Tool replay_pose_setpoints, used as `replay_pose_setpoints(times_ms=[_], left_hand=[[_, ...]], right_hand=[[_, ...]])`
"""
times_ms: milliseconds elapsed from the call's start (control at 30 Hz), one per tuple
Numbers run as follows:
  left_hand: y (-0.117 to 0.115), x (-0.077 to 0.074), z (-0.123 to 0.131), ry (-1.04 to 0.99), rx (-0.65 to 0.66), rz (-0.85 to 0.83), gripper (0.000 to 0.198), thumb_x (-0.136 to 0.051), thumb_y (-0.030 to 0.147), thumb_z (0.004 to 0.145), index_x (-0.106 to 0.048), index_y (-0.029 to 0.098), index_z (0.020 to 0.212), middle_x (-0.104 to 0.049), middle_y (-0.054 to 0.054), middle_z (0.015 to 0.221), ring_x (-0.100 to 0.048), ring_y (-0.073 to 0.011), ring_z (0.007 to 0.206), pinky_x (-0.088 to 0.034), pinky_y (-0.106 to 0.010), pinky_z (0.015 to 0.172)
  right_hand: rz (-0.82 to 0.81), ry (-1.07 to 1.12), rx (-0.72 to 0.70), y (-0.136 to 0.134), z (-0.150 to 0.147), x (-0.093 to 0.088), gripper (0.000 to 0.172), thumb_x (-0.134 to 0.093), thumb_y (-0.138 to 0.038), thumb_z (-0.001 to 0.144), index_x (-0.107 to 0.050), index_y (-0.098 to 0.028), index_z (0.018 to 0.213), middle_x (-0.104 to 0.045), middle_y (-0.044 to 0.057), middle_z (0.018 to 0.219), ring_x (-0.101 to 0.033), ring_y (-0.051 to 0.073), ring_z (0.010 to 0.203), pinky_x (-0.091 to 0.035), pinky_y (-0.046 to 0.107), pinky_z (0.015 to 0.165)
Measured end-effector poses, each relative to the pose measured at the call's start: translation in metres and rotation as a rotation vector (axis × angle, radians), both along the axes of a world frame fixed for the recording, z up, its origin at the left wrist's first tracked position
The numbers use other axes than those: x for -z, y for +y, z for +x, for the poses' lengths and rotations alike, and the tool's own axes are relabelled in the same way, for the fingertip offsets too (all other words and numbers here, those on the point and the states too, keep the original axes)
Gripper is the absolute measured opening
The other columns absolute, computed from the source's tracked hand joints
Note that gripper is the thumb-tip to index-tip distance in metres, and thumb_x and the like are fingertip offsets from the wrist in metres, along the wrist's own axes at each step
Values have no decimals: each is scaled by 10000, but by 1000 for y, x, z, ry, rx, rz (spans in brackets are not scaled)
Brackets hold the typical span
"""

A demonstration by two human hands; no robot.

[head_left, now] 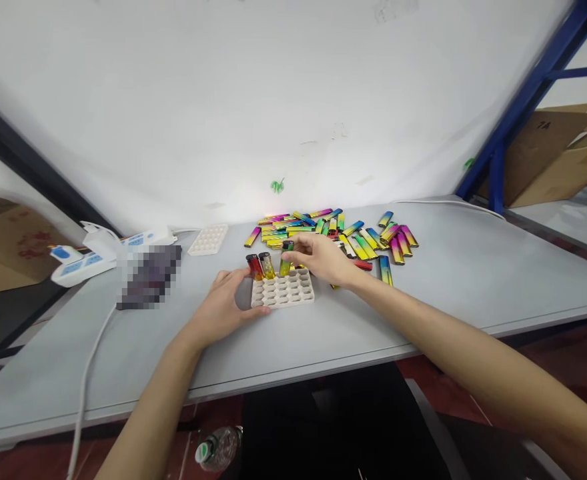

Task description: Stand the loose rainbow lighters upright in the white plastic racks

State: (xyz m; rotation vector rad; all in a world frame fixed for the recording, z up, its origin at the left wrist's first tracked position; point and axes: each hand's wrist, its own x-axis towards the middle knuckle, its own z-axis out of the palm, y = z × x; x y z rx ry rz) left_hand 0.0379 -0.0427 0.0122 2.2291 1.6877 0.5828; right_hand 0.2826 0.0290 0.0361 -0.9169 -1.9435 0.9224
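Note:
A cream slotted tray lies on the grey table in front of me. Two rainbow-coloured lighters stand upright in its back row. My left hand rests against the tray's left edge, its fingers curled around the side. My right hand pinches a third lighter and holds it upright over the back row, beside the other two. A pile of several more lighters lies loose behind the tray.
A second cream tray lies at the back left. A white power strip and its cable sit further left, next to a blurred dark object. Cardboard boxes stand behind a blue frame at right. A bottle stands under the table.

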Motion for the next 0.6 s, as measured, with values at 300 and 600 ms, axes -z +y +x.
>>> replay_pose_setpoints(times_ms=[300, 600], left_hand=[[0, 0, 0, -8, 8, 13, 815, -724, 639, 750, -495, 231, 1417, -584, -93, 1379, -432, -343, 1327, -383, -495, 1121], [0, 1, -1, -2, -7, 18, 805, -719, 657, 747, -506, 230, 1396, -590, -83, 1364, -442, -326, 1326, -389, -458, 1125]], right_hand=[[173, -156, -18, 6, -16, 16, 179, -691, -373, 901, -654, -202, 937, -682, 16, 847, -601, 159, 733, -417, 285, 692], [329, -300, 7, 2, 2, 16, 198, -634, -396, 944, -703, -210, 942, -743, 72, 969, -631, 233, 947, -417, 331, 797]])
